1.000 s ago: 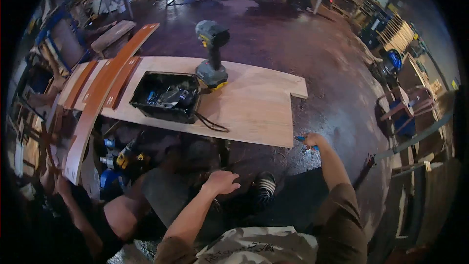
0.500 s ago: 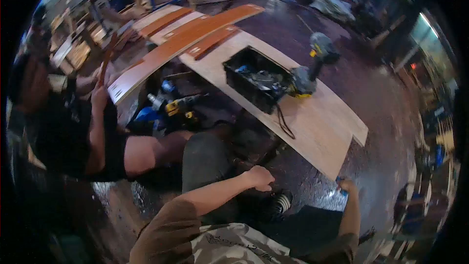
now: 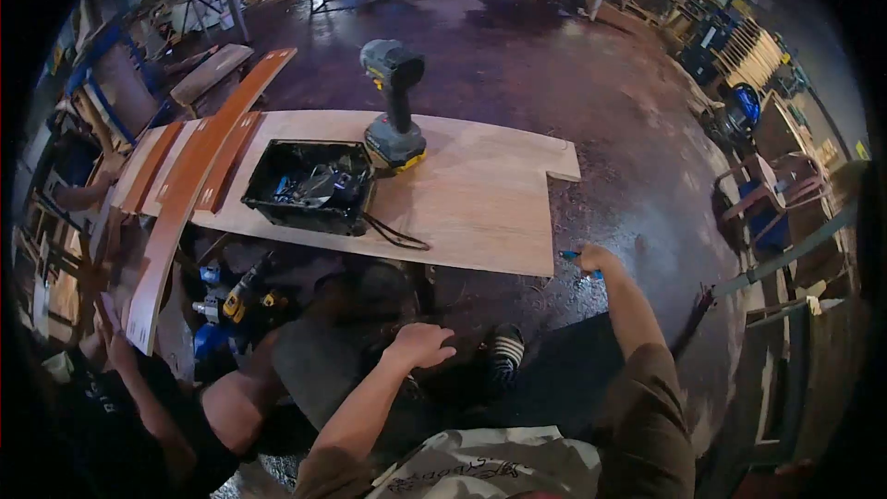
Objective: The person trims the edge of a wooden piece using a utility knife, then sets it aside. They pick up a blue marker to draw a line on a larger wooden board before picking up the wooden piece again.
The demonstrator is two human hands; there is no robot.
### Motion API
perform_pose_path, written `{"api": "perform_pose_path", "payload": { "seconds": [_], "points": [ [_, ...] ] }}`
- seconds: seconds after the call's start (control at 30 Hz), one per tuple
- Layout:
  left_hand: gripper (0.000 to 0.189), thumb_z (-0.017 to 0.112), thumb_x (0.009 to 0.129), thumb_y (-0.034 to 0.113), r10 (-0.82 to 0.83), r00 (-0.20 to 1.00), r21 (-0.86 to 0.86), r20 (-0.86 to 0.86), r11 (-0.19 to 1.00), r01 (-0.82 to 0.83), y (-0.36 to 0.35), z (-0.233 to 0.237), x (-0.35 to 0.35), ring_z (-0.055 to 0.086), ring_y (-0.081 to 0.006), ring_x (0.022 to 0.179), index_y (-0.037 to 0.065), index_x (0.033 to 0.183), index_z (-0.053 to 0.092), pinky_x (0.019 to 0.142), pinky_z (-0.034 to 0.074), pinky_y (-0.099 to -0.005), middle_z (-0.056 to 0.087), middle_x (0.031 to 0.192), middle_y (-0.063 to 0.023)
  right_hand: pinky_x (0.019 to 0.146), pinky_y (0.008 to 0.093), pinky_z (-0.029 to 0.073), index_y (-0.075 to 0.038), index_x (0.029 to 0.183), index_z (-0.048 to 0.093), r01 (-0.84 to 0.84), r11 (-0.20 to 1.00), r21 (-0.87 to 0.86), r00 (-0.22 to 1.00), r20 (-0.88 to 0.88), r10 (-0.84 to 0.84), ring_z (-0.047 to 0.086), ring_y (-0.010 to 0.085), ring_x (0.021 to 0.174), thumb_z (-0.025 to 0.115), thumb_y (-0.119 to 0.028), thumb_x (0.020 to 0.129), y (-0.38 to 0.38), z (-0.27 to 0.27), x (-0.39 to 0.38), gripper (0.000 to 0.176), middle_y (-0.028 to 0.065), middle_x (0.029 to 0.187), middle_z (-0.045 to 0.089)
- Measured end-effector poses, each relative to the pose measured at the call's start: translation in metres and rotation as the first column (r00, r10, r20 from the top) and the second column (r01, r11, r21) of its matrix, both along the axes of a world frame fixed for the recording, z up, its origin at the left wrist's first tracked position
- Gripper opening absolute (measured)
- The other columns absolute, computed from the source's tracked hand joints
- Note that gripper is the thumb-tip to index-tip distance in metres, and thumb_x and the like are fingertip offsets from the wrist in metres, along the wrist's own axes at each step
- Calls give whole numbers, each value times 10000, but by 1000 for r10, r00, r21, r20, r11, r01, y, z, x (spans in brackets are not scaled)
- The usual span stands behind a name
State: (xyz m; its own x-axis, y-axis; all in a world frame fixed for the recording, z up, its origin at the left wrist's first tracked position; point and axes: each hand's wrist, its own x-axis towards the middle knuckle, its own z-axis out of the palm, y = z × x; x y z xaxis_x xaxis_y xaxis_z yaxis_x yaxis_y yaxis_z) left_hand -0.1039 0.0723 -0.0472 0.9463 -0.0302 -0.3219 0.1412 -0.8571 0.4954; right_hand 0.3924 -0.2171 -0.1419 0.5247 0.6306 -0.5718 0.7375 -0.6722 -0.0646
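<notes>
My right hand (image 3: pixel 589 261) is closed around a small blue tool (image 3: pixel 569 255), just off the right end of the pale wooden board (image 3: pixel 480 222). What kind of tool it is does not show clearly. My left hand (image 3: pixel 420 346) hovers over my legs in front of the board, its fingers loosely bent and apart, with nothing seen in it. On the board stand a grey and yellow cordless drill (image 3: pixel 395 97), upright on its battery, and a black bin (image 3: pixel 305 222) of small hardware with a dark strap hanging out.
Reddish-brown planks (image 3: pixel 199 166) lie across the board's left part. A yellow drill (image 3: pixel 242 296) and blue tools sit low beside the board. A co-worker (image 3: pixel 139 407) sits at the left, hands on a plank. A chair (image 3: pixel 776 189) stands at the right.
My view has swung to the right, so the board and bin appear further left. My right hand still holds the blue tool near the board's end. My left hand stays over my legs.
</notes>
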Motion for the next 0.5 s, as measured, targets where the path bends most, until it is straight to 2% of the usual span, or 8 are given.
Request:
{"api": "perform_pose_path", "payload": {
  "seconds": [0.03,0.1,0.2,0.33,0.4,0.43,0.5],
  "points": [
    [500,597,933,457,9,999,3,-50,1000,-9,0,5,1,639,-367,1136,135,1314,635,965,512,-488,685,1196,-165,641,446,545,-82,1180,669,14,1000,3,1000,1,-14,694,258,648,591,-264,907,5,14,-9,337,151,806,730],
    [513,584,943,465,-8,995,13,-103,1000,9,-1,12,2,626,-365,1168,142,1340,621,997,499,-477,677,1233,-157,808,500,554,-35,830,773,163,969,-183,986,10,-164,693,389,966,647,-231,774,22,53,-40,240,219,989,731],
    [520,579,948,469,-17,994,1,-107,1000,17,-2,14,1,621,-362,1183,144,1353,610,1004,497,-473,666,1268,-161,767,486,558,-46,750,768,146,965,-219,989,3,-149,706,360,914,609,-240,793,11,28,-23,254,203,961,736],
    [526,576,949,480,-24,997,-2,-70,1000,24,-1,7,3,610,-365,1201,153,1360,603,1004,497,-481,646,1312,-165,758,492,560,-22,809,767,159,976,-151,984,-58,-170,712,360,865,607,-237,813,18,65,-44,269,203,953,737],
    [528,573,950,487,-22,997,-13,-77,1000,21,-2,8,2,603,-370,1209,155,1360,603,1003,496,-489,639,1323,-167,693,489,530,-22,969,732,223,966,-133,973,-38,-230,699,329,788,609,-356,895,20,70,-48,363,179,903,738],
    [474,586,947,437,-10,998,-3,-64,1000,10,-2,10,1,628,-345,1169,137,1311,630,968,511,-461,656,1287,-166,693,489,530,-22,969,732,226,966,-130,972,-39,-233,699,329,788,609,-356,895,22,68,-46,363,179,903,738],
    [420,600,943,388,-12,998,13,-56,1000,13,-1,19,3,653,-319,1129,119,1261,658,933,525,-433,674,1251,-165,801,491,570,1,1002,751,258,962,-85,957,157,-243,728,365,928,630,-214,821,21,61,-45,306,202,983,745]
  ]
}}
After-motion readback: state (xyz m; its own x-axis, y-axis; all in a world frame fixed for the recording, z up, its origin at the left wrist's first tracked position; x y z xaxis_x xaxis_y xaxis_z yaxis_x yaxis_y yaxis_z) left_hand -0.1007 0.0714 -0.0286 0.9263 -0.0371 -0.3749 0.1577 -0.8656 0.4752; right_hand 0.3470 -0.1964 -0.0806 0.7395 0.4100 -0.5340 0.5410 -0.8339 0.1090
